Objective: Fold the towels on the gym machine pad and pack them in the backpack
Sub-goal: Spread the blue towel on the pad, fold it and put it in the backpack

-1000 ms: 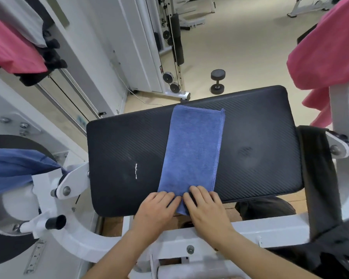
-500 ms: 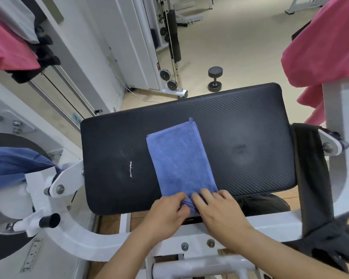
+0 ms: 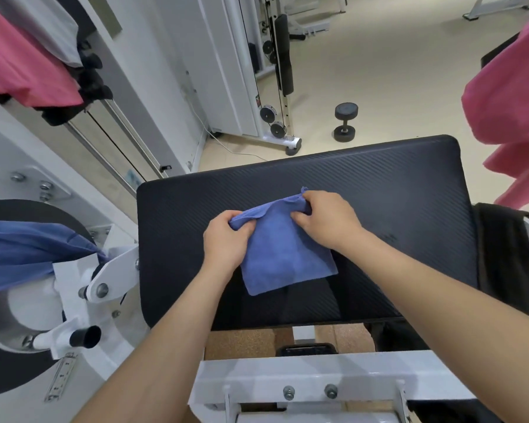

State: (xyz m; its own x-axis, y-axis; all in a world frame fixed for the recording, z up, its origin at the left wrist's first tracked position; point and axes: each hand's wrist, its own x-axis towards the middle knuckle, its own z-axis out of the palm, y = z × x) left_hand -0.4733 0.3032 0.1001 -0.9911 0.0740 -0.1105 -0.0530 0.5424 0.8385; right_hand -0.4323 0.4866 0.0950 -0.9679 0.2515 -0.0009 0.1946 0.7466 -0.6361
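The fingers (image 3: 245,229) of the left hand (image 3: 225,244) are curled around the far left corner of the blue towel (image 3: 284,261). The fingers (image 3: 301,212) of the right hand (image 3: 329,222) are curled around its far right corner. Both corners are bunched in the grip. The rest of the towel slopes down toward the person, over the middle of the pad (image 3: 403,190).

The pad is black, with a fine diagonal ribbed texture and rounded corners. It is carried on a white painted metal frame (image 3: 315,378), on which two bolt heads are seen at the near side. A black cloth (image 3: 501,254) is draped just beside the right end of the pad. A blue cloth (image 3: 22,248) is hung on the frame at the left.

Pink cloths are hung at the upper left (image 3: 22,65) and at the right (image 3: 507,93). Beyond the pad, a light beige floor (image 3: 394,56) is seen. A black dumbbell (image 3: 345,122) is stood on it, near the base of a white cable machine (image 3: 277,129).
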